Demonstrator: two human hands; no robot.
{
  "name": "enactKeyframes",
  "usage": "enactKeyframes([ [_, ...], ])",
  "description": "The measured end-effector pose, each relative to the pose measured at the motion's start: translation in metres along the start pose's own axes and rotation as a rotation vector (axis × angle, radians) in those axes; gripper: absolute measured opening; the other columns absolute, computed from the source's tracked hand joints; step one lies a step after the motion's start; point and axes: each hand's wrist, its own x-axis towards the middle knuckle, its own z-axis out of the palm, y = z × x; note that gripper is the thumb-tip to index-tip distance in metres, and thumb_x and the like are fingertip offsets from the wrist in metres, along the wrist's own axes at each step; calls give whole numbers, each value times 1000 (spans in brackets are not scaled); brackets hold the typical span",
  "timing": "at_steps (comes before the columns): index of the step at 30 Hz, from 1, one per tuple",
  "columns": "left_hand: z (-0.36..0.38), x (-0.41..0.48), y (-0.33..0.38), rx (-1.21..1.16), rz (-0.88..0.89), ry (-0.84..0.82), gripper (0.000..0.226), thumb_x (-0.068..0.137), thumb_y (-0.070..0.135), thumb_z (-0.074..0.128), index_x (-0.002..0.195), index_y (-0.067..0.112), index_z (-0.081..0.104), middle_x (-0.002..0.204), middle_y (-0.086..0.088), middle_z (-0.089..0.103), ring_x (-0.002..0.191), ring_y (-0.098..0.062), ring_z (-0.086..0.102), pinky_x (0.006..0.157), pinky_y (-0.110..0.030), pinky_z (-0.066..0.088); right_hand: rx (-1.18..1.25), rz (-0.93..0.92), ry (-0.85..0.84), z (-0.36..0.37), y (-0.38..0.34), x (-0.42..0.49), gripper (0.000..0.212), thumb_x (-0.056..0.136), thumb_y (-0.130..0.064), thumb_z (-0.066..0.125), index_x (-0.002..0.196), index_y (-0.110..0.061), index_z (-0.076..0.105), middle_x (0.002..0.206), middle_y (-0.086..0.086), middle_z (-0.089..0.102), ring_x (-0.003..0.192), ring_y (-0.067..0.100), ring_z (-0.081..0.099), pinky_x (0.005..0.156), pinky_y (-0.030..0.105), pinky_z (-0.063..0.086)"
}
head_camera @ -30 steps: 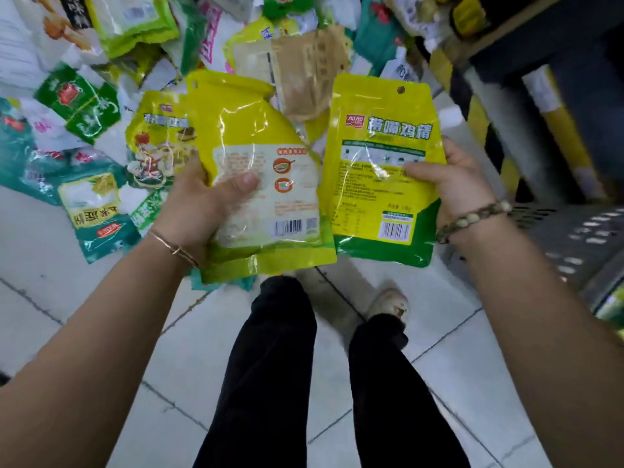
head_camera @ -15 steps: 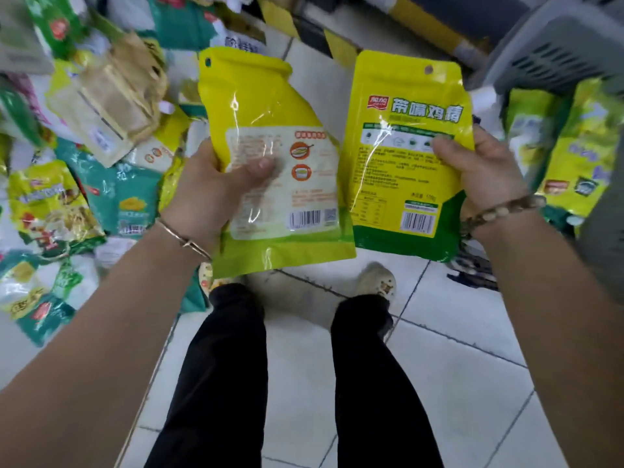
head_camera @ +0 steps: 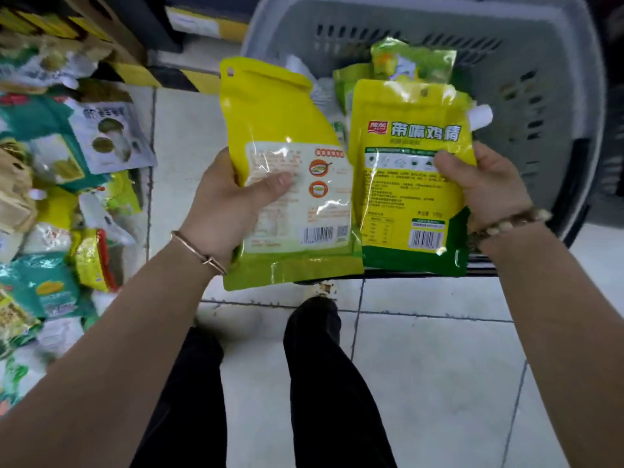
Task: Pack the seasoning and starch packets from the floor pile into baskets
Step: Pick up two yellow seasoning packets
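Both pouches have been swung rightward since the earlier frames, so that the basket [head_camera: 540, 79], then glimpsed only at the edge beyond the right hand [head_camera: 486, 184], is now seen straight ahead of both hands. The left pouch [head_camera: 280, 116] is gripped by the left hand [head_camera: 229, 211]: the thumb is laid across its printed back and the fingers are hidden behind it. It is held upright, its hang-hole corner well above the hand. The right pouch [head_camera: 405, 184] is clamped in the same way by the right hand, with the thumb pressed on its printed face. It is held upright just inward of that hand, and the inner edges of the two pouches are seen meeting between the hands. Its lower edge is held over the basket's near rim; whether it is inside the basket cannot be told. Other yellow-green packets [head_camera: 412, 62] are seen lying in the basket beyond the right hand. The pile [head_camera: 50, 163] is spread on the floor [head_camera: 439, 366] out to the left of the left hand. A bangle [head_camera: 199, 251] is worn on the left wrist and beads [head_camera: 506, 224] on the right. Below the hands, dark-trousered legs [head_camera: 320, 366] are seen on the tiles.
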Motion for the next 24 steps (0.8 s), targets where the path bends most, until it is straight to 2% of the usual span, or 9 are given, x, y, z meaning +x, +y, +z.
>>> enactKeyframes([
  [3,38,7,-1,12,-16,-45,53,66,17,81,112,8,56,103,-1,70,90,-14,69,70,-27,56,-42,6,30,-38,3,6,20,88,-6,59,79,-23,67,68,-12,71,62,4,67,56,20,54],
  [5,59,12,-4,42,-25,-78,46,67,16,76,109,10,57,101,0,70,89,-13,69,70,-26,55,-82,2,28,-60,5,11,26,88,-7,59,75,-25,71,67,-14,71,61,2,66,56,18,53],
  [9,91,22,-11,204,6,-98,35,76,4,72,109,3,60,97,3,69,83,-7,69,71,-24,55,-163,-12,37,-94,7,23,1,77,-28,71,76,-28,72,70,-17,71,66,2,67,63,22,54],
  [11,104,26,-14,225,11,-77,33,76,3,73,107,5,60,92,7,68,75,-1,68,66,-20,54,-154,-25,41,-106,7,28,4,69,-34,74,69,-38,73,70,-19,71,66,-1,66,63,19,53],
  [13,117,32,-17,226,14,-60,32,76,3,73,105,7,60,92,8,68,76,-2,68,66,-20,54,-141,-52,73,-117,7,34,19,74,-27,71,65,-43,72,69,-21,70,66,-3,65,62,17,52],
  [16,134,46,-23,206,26,-36,29,75,2,75,99,11,61,88,11,70,78,-4,69,67,-22,54,-64,-121,123,-131,3,43,10,64,-33,70,66,-42,74,71,-21,70,70,-3,66,66,19,52],
  [18,147,57,-28,229,42,-44,31,73,4,76,99,9,60,85,12,69,76,-1,68,66,-20,53,-65,-148,122,-141,-1,51,14,71,-30,74,67,-44,73,72,-23,70,71,-3,65,68,20,52],
  [21,160,70,-41,340,43,-65,30,74,5,76,97,14,57,83,16,64,68,10,63,64,-12,50,-222,-131,72,-148,2,67,7,69,-45,77,74,-42,73,75,-26,69,73,-3,65,70,22,54],
  [24,162,76,-59,378,18,-33,36,70,14,79,100,17,59,87,14,66,74,6,64,74,-19,54,-312,-44,69,-148,23,85,11,86,-21,66,83,-32,64,66,-29,66,64,-8,63,64,14,51],
])
